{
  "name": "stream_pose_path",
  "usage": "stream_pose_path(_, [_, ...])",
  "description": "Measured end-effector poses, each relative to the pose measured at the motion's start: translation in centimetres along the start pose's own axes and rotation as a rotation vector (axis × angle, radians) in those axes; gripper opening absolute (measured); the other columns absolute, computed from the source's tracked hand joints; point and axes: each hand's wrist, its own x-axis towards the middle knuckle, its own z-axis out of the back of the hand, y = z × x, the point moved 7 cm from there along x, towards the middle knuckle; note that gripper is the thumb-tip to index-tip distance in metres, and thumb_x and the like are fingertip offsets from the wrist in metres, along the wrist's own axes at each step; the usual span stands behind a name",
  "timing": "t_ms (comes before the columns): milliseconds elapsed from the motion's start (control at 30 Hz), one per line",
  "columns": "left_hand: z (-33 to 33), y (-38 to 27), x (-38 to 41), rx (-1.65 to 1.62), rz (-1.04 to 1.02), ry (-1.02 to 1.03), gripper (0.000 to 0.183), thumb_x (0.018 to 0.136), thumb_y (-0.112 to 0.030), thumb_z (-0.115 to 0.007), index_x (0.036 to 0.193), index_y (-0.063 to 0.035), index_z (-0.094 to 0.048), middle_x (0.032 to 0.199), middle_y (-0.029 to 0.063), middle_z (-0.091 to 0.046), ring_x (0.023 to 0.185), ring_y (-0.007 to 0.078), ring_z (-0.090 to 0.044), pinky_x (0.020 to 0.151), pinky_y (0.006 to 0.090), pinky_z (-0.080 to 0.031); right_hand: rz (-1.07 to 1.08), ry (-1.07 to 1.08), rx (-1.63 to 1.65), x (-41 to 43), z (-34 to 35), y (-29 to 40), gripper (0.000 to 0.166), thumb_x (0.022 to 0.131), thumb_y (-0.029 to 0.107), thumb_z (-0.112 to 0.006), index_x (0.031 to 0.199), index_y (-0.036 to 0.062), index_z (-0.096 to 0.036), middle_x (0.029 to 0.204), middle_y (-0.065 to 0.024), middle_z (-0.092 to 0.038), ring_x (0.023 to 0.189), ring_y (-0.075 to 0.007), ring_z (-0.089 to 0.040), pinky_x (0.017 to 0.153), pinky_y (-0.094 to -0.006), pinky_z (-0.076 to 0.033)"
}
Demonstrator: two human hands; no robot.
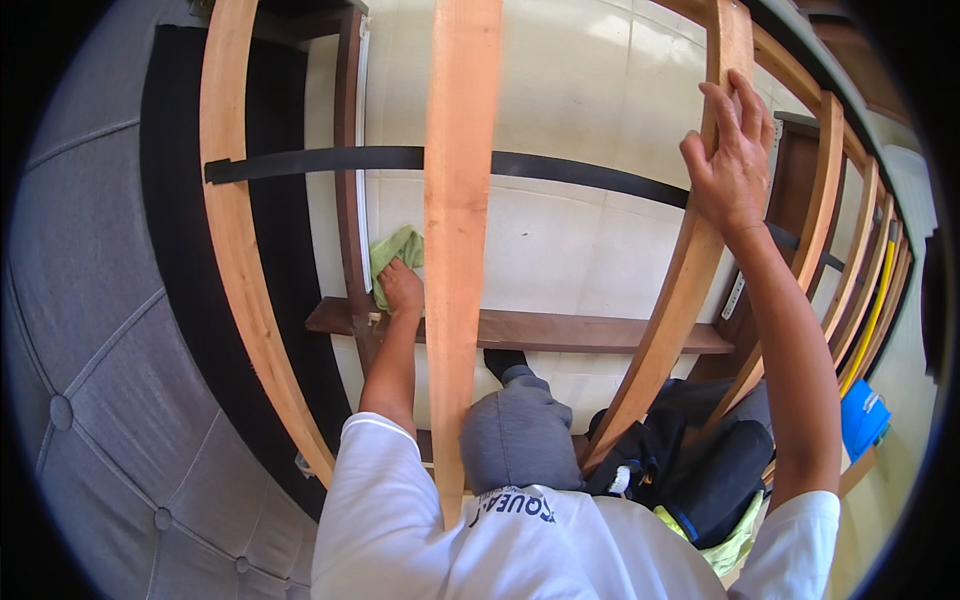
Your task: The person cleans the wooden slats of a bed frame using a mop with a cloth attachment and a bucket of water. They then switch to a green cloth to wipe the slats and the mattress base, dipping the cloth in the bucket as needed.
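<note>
My left hand (400, 287) holds a green cloth (397, 251) down between two wooden bed slats, against the lower end of a white metal drawer rail (364, 232) on a dark brown board (349, 135). A brown wooden crosspiece (562, 331) lies just below that hand. My right hand (731, 161) rests on a light wooden slat (675, 277) at the right, its fingers bent over the wood. Another slat (459, 165) runs down the middle, hiding part of the cloth's right side.
A black strap (585, 171) crosses the slats. The tufted grey headboard (97, 322) stands at left. Pale floor tiles (555, 247) show below the frame. At right are more slats, a dark bag (720, 480), a yellow pole (874, 307) and a blue object (864, 420).
</note>
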Motion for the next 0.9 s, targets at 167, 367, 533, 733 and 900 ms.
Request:
stream_pose_path(167, [0.0,-4.5,-3.7,-0.345,-0.096,0.417,0.034,0.077,-0.006,-0.051,0.11,0.0003,-0.045,0.105,0.0181,-0.052,0.099,0.03,-0.049,0.085,0.0358,-0.04,0.005,-0.044,0.005,0.1,0.0,0.5,0.042,0.067,0.021,-0.055,0.108,0.0145,-0.052,0.127,-0.0088,-0.037,0.118,-0.0319,-0.032,0.091,-0.0413,-0.039])
stream_pose_path(367, [2.6,-14.1,-4.6,-0.856,-0.294,0.715,0.043,0.079,-0.009,-0.053,0.121,-0.005,-0.042,0.113,0.0119,-0.053,0.104,0.0214,-0.051,0.085,0.0287,-0.041,0.012,-0.099,0.033,-0.1,0.3,-0.3,0.043,0.065,0.023,-0.057,0.107,0.0138,-0.053,0.124,-0.0113,-0.041,0.117,-0.0323,-0.034,0.079,-0.0423,-0.045])
stream_pose_path(533, [6.2,-18.7,-4.8,-0.823,-0.529,0.912,0.049,0.082,-0.017,-0.055,0.125,-0.0027,-0.039,0.118,0.0107,-0.051,0.107,0.0225,-0.049,0.092,0.0317,-0.037,-0.036,-0.107,0.134,-0.4,-0.1,-1.0,0.042,0.063,0.024,-0.058,0.103,0.014,-0.053,0.125,-0.0107,-0.04,0.118,-0.0313,-0.035,0.071,-0.0441,-0.046])
stream_pose_path(733, [15.5,-8.5,2.2,-0.01,-0.246,0.424,0.039,0.082,-0.034,-0.052,0.107,-0.0044,-0.053,0.101,0.0157,-0.059,0.09,0.0294,-0.058,0.077,0.0386,-0.046,-0.085,-0.23,0.374,-0.7,0.3,-1.9,0.037,0.069,0.021,-0.058,0.103,0.0093,-0.051,0.119,-0.0108,-0.044,0.116,-0.0292,-0.036,0.08,-0.0459,-0.04])
stream_pose_path(900, [36.9,-13.8,-0.3,-0.172,-0.168,-0.583,0.024,0.082,-0.027,-0.05,0.078,-0.0061,-0.06,0.063,0.0141,-0.057,0.058,0.0307,-0.056,0.054,0.0368,-0.043,-0.297,-0.397,0.941,-7.5,1.0,-7.7,0.012,0.077,0.005,-0.052,0.089,0.0034,-0.053,0.079,-0.0075,-0.056,0.069,-0.0214,-0.053,0.059,-0.0291,-0.044])
